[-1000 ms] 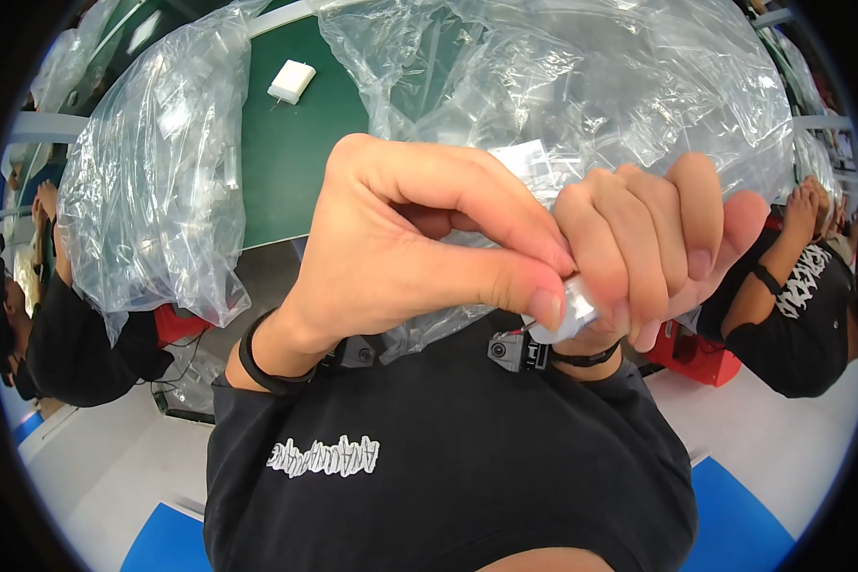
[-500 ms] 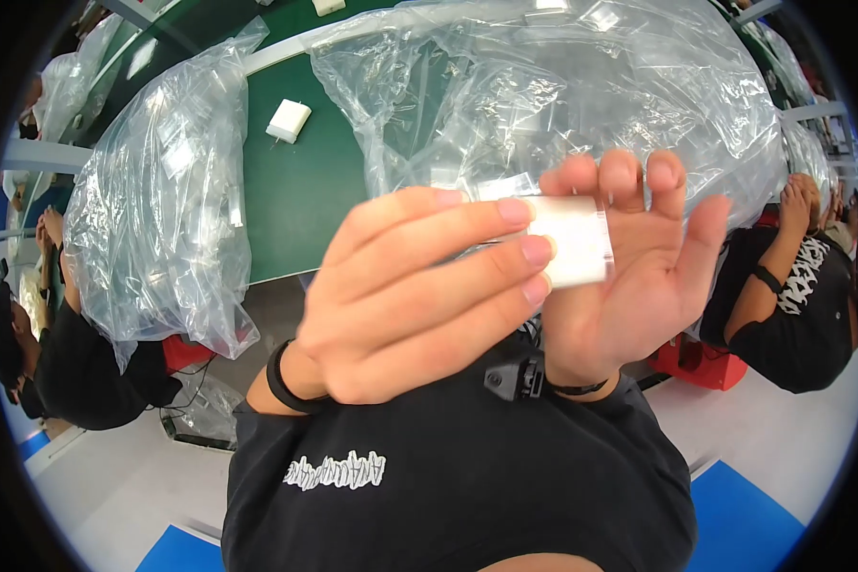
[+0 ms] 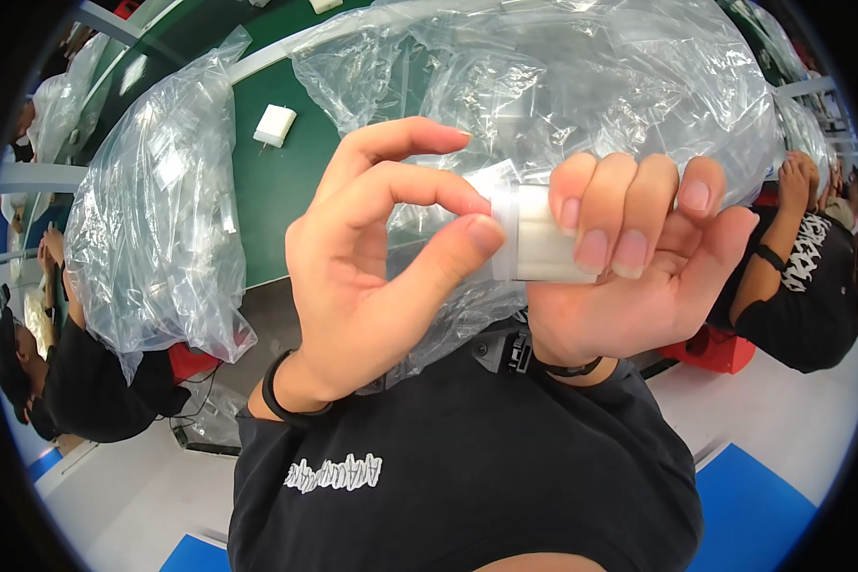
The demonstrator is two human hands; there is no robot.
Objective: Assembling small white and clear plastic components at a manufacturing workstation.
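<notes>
A small white block (image 3: pixel 547 234) in a clear plastic sleeve lies across my right hand (image 3: pixel 639 248). The fingers of that hand are curled over the block and hold it against the palm. At the block's left end, the sleeve's clear edge (image 3: pixel 504 234) sticks out past it. My left hand (image 3: pixel 372 253) pinches this edge between thumb and index finger, with its other fingers bent and apart. Part of the block is hidden under the right fingers. Both hands are raised in front of my chest, above the near edge of the green table (image 3: pixel 262 210).
Another white block (image 3: pixel 275 126) with thin pins lies on the table. Large clear plastic bags, one at the left (image 3: pixel 167 205) and one behind my hands (image 3: pixel 639 86), cover much of it. People in black sit at the left (image 3: pixel 86 381) and right (image 3: pixel 791 305).
My left hand has drawn back from lying flat over the block to pinching the sleeve's edge. The right fingers have closed over the block, where before they were spread.
</notes>
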